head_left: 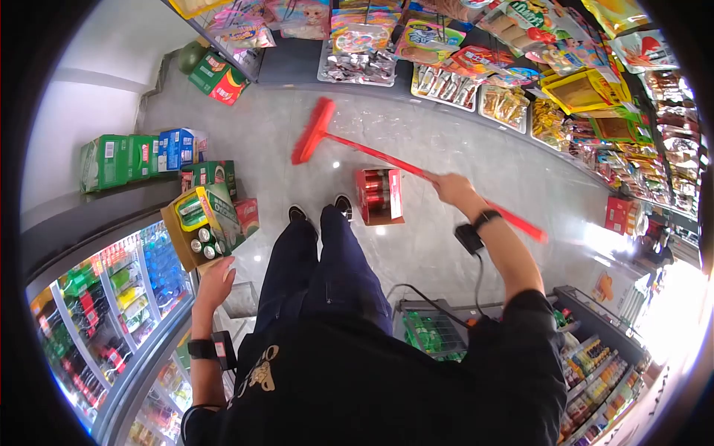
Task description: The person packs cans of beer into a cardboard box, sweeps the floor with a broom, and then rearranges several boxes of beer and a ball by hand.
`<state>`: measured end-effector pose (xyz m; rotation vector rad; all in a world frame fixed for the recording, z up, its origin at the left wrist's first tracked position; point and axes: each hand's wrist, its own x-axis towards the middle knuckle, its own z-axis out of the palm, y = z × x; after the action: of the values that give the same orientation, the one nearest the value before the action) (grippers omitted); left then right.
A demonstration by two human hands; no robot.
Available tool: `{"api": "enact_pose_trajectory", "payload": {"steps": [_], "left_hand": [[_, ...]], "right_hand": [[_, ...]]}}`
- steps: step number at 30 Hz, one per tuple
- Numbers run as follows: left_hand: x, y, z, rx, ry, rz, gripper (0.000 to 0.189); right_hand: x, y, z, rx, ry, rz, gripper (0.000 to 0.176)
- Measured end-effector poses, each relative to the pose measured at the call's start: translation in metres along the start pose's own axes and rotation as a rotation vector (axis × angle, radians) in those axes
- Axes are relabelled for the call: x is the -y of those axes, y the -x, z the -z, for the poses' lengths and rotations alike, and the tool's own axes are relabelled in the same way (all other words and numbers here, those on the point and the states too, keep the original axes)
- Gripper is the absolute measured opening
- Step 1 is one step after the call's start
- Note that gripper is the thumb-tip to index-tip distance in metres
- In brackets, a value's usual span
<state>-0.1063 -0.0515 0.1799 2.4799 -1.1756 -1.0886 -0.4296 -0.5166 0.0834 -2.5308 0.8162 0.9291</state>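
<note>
My right hand [455, 192] is wrapped round the long handle of a red broom [372, 153]. The broom's head [313, 132] is off to the left over the grey floor, ahead of my feet, and the handle's end sticks out to the right past my wrist. Beneath the handle stands an opened red carton [379, 196] with red cans inside. My left hand [215, 284] hangs low at the left with its fingers loosely apart and nothing visible in them. Just beyond its fingertips is an open cardboard box [181, 236] with cans and green-and-yellow packs.
Shelves of hanging snack bags [431, 41] line the far side and the right. Glass-door drink coolers [111, 297] stand at the left, with green cartons [108, 163] beyond them. A bottle rack [595, 372] is at the lower right, and a green-and-red carton [217, 78] sits by the wall.
</note>
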Motion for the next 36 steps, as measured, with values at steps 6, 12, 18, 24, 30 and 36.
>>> {"api": "enact_pose_trajectory", "payload": {"steps": [6, 12, 18, 24, 30, 36], "left_hand": [[-0.001, 0.034, 0.002, 0.005, -0.025, 0.207, 0.028], [-0.008, 0.025, -0.001, -0.048, 0.021, 0.100, 0.028], [-0.008, -0.010, 0.000, -0.020, -0.015, -0.028, 0.027], [0.010, -0.037, 0.006, -0.009, 0.050, -0.135, 0.026], [0.043, -0.047, 0.016, 0.057, 0.076, -0.200, 0.027], [0.088, -0.059, 0.035, 0.099, 0.039, -0.306, 0.027]], "right_hand": [[-0.031, -0.020, -0.005, 0.045, 0.146, -0.050, 0.055], [-0.135, 0.096, -0.048, 0.116, 0.106, -0.260, 0.054], [-0.137, 0.235, -0.110, 0.169, -0.008, -0.482, 0.053], [-0.102, 0.327, -0.163, 0.229, -0.147, -0.602, 0.052], [0.035, 0.379, -0.182, 0.186, -0.687, -0.732, 0.031], [0.206, 0.385, -0.183, -0.041, -1.905, -1.081, 0.016]]}}
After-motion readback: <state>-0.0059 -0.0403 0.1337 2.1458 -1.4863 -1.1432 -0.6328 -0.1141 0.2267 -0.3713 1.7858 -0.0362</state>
